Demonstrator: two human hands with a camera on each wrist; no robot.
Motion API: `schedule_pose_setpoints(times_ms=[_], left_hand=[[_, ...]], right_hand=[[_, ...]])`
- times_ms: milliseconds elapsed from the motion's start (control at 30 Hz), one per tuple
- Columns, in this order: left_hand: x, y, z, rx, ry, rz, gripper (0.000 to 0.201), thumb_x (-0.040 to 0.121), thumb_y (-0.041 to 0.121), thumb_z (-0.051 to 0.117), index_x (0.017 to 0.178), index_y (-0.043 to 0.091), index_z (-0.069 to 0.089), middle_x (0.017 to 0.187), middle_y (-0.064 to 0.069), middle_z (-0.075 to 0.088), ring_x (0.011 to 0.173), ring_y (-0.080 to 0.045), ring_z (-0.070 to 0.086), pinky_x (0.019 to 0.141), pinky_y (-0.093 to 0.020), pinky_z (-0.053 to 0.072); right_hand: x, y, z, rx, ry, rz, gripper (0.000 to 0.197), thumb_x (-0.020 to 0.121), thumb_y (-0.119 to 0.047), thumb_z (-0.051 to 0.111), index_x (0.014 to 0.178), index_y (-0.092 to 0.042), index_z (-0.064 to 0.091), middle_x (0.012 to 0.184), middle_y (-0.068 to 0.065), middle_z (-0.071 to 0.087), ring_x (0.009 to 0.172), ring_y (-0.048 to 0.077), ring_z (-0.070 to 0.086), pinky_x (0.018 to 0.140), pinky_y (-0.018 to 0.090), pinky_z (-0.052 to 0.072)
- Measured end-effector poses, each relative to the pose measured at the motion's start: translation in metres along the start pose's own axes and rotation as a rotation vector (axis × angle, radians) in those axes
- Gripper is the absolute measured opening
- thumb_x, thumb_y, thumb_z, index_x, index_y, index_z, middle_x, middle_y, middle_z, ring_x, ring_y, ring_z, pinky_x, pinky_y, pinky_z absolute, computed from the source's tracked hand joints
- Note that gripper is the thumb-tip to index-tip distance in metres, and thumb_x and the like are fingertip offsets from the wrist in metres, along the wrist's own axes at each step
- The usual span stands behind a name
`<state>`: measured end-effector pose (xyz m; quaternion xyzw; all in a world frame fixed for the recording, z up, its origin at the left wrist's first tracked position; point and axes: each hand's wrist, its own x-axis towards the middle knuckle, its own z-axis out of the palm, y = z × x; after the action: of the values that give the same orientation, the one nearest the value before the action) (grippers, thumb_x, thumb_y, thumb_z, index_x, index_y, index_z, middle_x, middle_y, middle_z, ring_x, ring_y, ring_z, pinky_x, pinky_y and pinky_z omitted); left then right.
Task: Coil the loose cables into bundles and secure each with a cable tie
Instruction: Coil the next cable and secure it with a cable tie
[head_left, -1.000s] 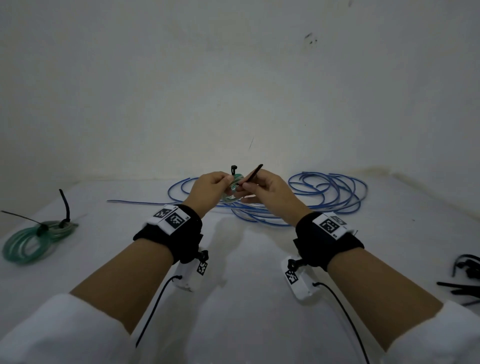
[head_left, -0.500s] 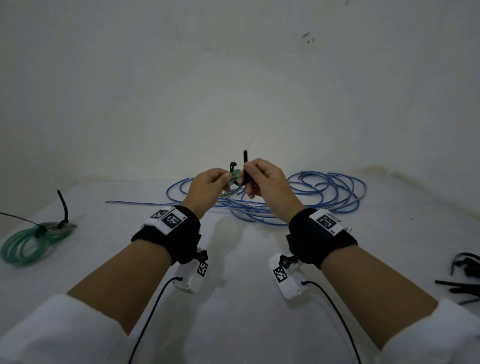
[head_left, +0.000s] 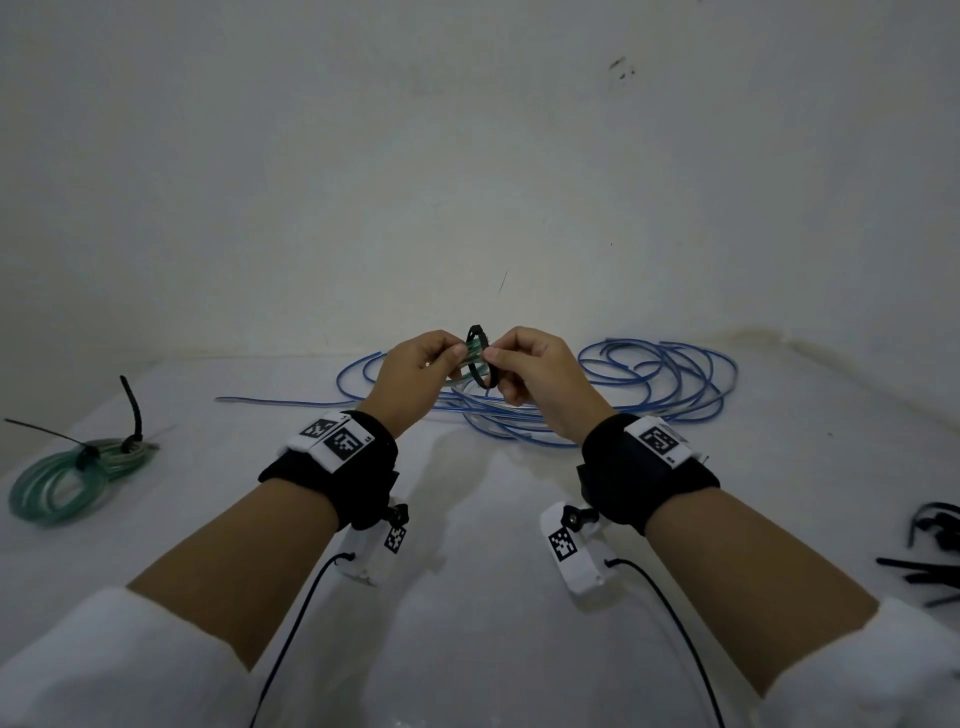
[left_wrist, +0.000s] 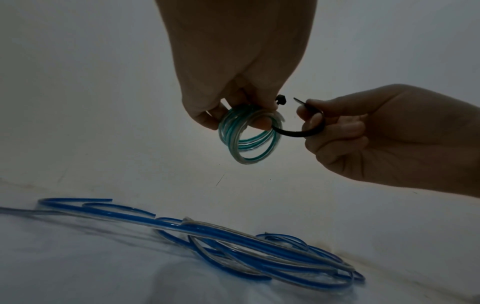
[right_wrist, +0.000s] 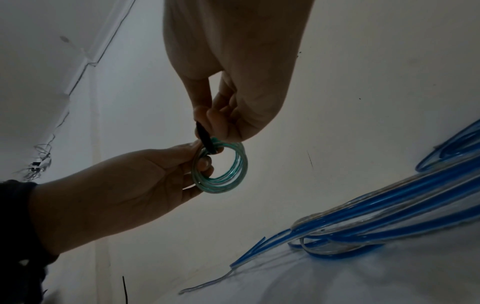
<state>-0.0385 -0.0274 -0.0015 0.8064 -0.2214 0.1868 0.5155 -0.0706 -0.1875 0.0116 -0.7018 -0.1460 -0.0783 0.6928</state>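
The white table (head_left: 478, 597) carries the biggest thing in sight, a loose sprawl of blue cable (head_left: 649, 384), not yet coiled, lying behind both hands. At the table's left edge lies a finished green bundle (head_left: 72, 478) with black ties cinched on it, and spare black ties (head_left: 930, 561) lie at the right edge.

Held up in the air between the hands is a small green coil (left_wrist: 249, 139). The left hand (head_left: 415, 379) pinches its top strands between thumb and fingertips. A black cable tie (left_wrist: 298, 132) passes under those strands and curves up on the right, where the right hand (head_left: 540, 379) pinches its pointed tail end between thumb and forefinger.

The coming move turns on one gap: the tie's square head (left_wrist: 358, 99) stands just beside the left fingertips, and the tail tip points leftward at it, near but not yet entered. The right hand is the nearer one to close that gap.

No brand or readable writing shows; the wrist straps bear only black-and-white square markers (head_left: 345, 441).
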Motion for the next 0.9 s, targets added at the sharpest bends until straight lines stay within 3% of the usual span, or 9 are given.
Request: schedule_pose_setpoints(times_ms=[233, 333, 433, 567, 700, 900], left_hand=[[-0.0023, 0.0012, 0.0005, 0.055, -0.029, 0.035, 0.018, 0.094, 0.014, 0.050, 0.089, 0.003, 0.064, 0.066, 0.002, 0.057, 0.068, -0.014, 0.052, 0.074, -0.032, 0.042], [-0.0030, 0.0023, 0.0002, 0.119, -0.043, 0.073, 0.019, 0.094, 0.014, 0.051, 0.089, 0.002, 0.064, 0.065, 0.002, 0.057, 0.064, -0.008, 0.051, 0.070, -0.029, 0.043], [-0.0025, 0.0023, -0.0001, 0.180, -0.053, 0.107, 0.018, 0.094, 0.015, 0.051, 0.089, 0.003, 0.065, 0.067, -0.001, 0.058, 0.065, -0.012, 0.055, 0.069, -0.029, 0.045], [-0.0017, 0.0018, 0.0005, 0.208, -0.088, 0.135, 0.017, 0.094, 0.014, 0.050, 0.088, 0.008, 0.065, 0.072, -0.005, 0.063, 0.067, -0.013, 0.059, 0.067, -0.022, 0.045], [-0.0014, 0.0025, 0.0012, 0.235, -0.105, 0.158, 0.018, 0.094, 0.015, 0.050, 0.088, 0.008, 0.065, 0.072, -0.007, 0.064, 0.071, -0.021, 0.062, 0.069, -0.028, 0.046], [-0.0030, 0.0019, 0.0047, 0.241, -0.104, 0.172, 0.019, 0.094, 0.014, 0.050, 0.088, 0.006, 0.066, 0.073, -0.009, 0.065, 0.071, -0.023, 0.062, 0.067, -0.030, 0.045]], right_hand=[[0.0011, 0.0006, -0.0009, 0.000, 0.014, 0.021, 0.015, 0.089, -0.002, 0.056, 0.075, -0.006, 0.058, 0.061, 0.014, 0.057, 0.038, 0.012, 0.040, 0.040, 0.020, 0.033], [0.0006, 0.0009, -0.0016, -0.005, 0.015, 0.021, 0.013, 0.090, -0.003, 0.056, 0.077, -0.005, 0.058, 0.060, 0.013, 0.055, 0.038, 0.011, 0.039, 0.041, 0.021, 0.032], [0.0001, 0.0004, -0.0030, 0.012, 0.002, 0.029, 0.002, 0.090, -0.005, 0.057, 0.092, -0.007, 0.056, 0.065, 0.014, 0.056, 0.039, 0.010, 0.039, 0.042, 0.021, 0.033], [0.0013, 0.0008, -0.0075, 0.053, -0.044, 0.039, 0.027, 0.092, -0.006, 0.054, 0.117, -0.012, 0.053, 0.077, 0.022, 0.048, 0.043, 0.011, 0.039, 0.044, 0.022, 0.033], [0.0009, 0.0013, -0.0087, 0.069, -0.059, 0.038, 0.021, 0.093, -0.004, 0.051, 0.109, -0.012, 0.062, 0.069, 0.016, 0.049, 0.042, 0.011, 0.039, 0.043, 0.020, 0.031], [0.0011, 0.0045, -0.0064, 0.077, -0.016, 0.036, 0.012, 0.093, -0.003, 0.050, 0.099, -0.008, 0.059, 0.072, 0.017, 0.046, 0.040, 0.010, 0.034, 0.041, 0.019, 0.028]])
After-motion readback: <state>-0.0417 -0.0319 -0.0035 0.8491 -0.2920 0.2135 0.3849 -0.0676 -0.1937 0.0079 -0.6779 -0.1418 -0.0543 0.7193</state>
